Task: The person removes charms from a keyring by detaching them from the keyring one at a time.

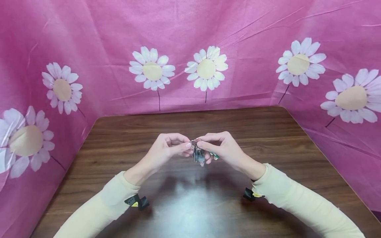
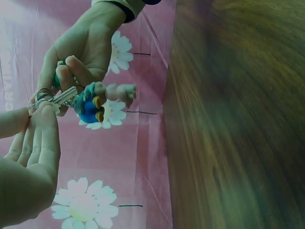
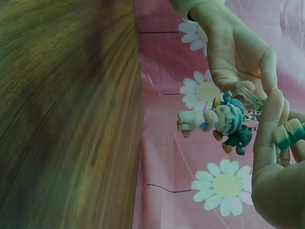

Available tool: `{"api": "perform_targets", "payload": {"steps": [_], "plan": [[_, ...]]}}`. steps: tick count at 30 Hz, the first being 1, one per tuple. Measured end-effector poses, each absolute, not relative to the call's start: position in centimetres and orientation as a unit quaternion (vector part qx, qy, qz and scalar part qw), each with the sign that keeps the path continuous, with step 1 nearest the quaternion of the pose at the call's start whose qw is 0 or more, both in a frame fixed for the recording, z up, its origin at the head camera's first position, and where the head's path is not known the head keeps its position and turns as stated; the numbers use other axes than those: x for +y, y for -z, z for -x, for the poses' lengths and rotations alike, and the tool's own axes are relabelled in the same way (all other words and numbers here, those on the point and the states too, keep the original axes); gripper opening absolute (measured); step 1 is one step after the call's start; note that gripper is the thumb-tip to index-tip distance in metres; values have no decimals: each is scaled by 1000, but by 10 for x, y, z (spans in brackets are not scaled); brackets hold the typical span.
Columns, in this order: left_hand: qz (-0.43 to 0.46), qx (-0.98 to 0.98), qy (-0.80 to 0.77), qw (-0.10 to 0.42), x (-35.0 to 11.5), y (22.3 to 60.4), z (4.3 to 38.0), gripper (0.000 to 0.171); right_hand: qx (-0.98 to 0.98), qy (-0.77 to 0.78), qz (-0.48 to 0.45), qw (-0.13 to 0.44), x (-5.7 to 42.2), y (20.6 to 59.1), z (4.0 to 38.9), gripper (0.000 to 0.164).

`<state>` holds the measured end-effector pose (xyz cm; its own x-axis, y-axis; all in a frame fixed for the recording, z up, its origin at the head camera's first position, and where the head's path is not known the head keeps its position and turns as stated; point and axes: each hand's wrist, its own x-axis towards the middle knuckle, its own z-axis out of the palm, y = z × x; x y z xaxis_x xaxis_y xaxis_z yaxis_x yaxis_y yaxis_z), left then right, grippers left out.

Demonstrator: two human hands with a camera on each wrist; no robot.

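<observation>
Above the table, my left hand (image 1: 169,145) pinches a metal key ring (image 1: 193,142) between thumb and fingers. From the other side my right hand (image 1: 221,145) pinches the same ring, its fingertips close to the left ones. A silver key (image 2: 65,97) hangs from the ring, as do small figurine charms (image 3: 226,119) with blue, dark green, white and orange parts. By the right hand's fingers is a small green-and-cream piece (image 3: 289,134); its kind and how it is attached are unclear. Fingers partly hide the ring in the head view.
Both hands are above a dark brown wood-grain table (image 1: 134,129). A pink cloth (image 1: 178,26) with white daisies stands around the back and sides. Small black camera mounts (image 1: 137,202) sit at both wrists, below the pale sleeves (image 1: 98,205).
</observation>
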<state>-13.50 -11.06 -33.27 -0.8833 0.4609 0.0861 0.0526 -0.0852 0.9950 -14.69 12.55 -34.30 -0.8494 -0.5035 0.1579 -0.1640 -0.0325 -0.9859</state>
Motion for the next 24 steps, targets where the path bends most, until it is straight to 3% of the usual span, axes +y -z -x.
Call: {"api": "perform_targets", "payload": {"steps": [12,24], "plan": [[-265,740,-615,63,-114,322,137,11,695,668,237,122,127,335,144,21],[-227,688,-685,71,-105,323,132,14,687,665,279,88,131,331,142,21]]}}
